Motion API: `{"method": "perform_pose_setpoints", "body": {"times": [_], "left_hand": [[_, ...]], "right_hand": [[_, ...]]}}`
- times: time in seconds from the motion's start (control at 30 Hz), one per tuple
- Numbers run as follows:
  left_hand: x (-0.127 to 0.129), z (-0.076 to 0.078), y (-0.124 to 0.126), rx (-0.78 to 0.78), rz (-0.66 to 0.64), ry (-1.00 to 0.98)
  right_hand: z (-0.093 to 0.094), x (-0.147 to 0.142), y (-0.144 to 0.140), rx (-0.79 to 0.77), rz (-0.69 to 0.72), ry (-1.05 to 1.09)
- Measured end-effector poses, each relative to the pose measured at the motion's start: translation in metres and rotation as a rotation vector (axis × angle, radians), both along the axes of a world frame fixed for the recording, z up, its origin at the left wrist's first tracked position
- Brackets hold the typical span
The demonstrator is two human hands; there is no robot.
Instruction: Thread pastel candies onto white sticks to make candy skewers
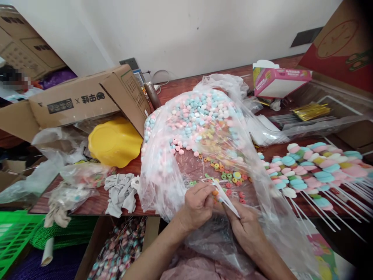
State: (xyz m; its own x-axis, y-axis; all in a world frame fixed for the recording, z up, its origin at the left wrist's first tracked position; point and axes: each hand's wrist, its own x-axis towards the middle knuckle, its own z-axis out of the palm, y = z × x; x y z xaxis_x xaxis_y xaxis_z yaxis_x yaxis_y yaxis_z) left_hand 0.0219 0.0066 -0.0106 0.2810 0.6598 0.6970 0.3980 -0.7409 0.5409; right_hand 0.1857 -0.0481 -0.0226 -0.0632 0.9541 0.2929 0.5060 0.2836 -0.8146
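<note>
My right hand [246, 224] is closed around a few thin white sticks [226, 198], which slant up and to the left. Close to their upper end is my left hand [199, 206], its fingers pinched together; what they grip, if anything, is hidden. A small orange candy ring [215, 192] shows just beside the left fingertips. Both hands are over a large clear plastic bag [163, 186] spread on the table. Pink, blue and white round candies [198, 111] are heaped on it, with loose pink pieces and several coloured rings [221, 168] closer to me.
Finished-looking candy skewers [317, 167] lie in a pile at right. Behind them are a pink box [281, 81] and gold ties [311, 111]. Left are a yellow scalloped bowl [115, 142], a cardboard box [78, 101] and grey cloth gloves [121, 192]. Below stands a box of wrapped candies [119, 249].
</note>
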Motion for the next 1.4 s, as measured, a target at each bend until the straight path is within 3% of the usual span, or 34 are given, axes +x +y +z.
{"method": "perform_pose_setpoints", "body": {"times": [0.13,0.27,0.4,0.5,0.6,0.73,0.87,0.93,1.0,1.1,1.2,1.3,1.4], "left_hand": [[0.010,0.003,-0.005,-0.052,-0.052,-0.003],[0.013,0.007,0.005,-0.122,-0.223,0.015],[0.013,0.005,0.053,-0.248,-0.077,0.037],[0.021,-0.003,0.094,-0.218,-0.185,0.369],[0.031,-0.013,0.117,-0.223,-0.284,0.480],[0.027,-0.015,0.110,-0.370,-0.256,0.270],[0.008,-0.006,0.081,-0.854,-0.098,-0.214],[0.000,0.002,0.066,-1.083,-0.104,-0.486],[-0.003,0.009,0.054,-1.171,-0.135,-0.684],[-0.003,0.017,0.043,-1.128,-0.099,-0.871],[-0.002,0.014,0.038,-1.060,-0.069,-0.930],[-0.002,0.004,0.034,-0.952,-0.059,-0.872],[-0.006,-0.004,0.031,-0.673,-0.003,-0.649]], "right_hand": [[-0.009,0.005,0.002,-0.059,-0.056,0.042],[-0.018,0.027,0.009,-0.107,-0.137,0.021],[-0.019,0.057,0.017,-0.085,-0.323,-0.126],[-0.019,0.068,0.018,-0.057,-0.356,-0.201],[-0.021,0.065,0.016,-0.038,-0.294,-0.231],[-0.021,0.061,0.013,-0.021,-0.214,-0.203],[-0.018,0.056,0.013,-0.059,-0.111,-0.152],[-0.018,0.049,0.014,-0.074,-0.068,-0.145],[-0.017,0.041,0.015,-0.065,-0.050,-0.161],[-0.016,0.033,0.016,-0.036,-0.027,-0.206],[-0.014,0.030,0.015,-0.016,-0.008,-0.235],[-0.014,0.029,0.012,-0.017,-0.033,-0.235],[-0.015,0.028,0.010,-0.031,-0.056,-0.221]]}}
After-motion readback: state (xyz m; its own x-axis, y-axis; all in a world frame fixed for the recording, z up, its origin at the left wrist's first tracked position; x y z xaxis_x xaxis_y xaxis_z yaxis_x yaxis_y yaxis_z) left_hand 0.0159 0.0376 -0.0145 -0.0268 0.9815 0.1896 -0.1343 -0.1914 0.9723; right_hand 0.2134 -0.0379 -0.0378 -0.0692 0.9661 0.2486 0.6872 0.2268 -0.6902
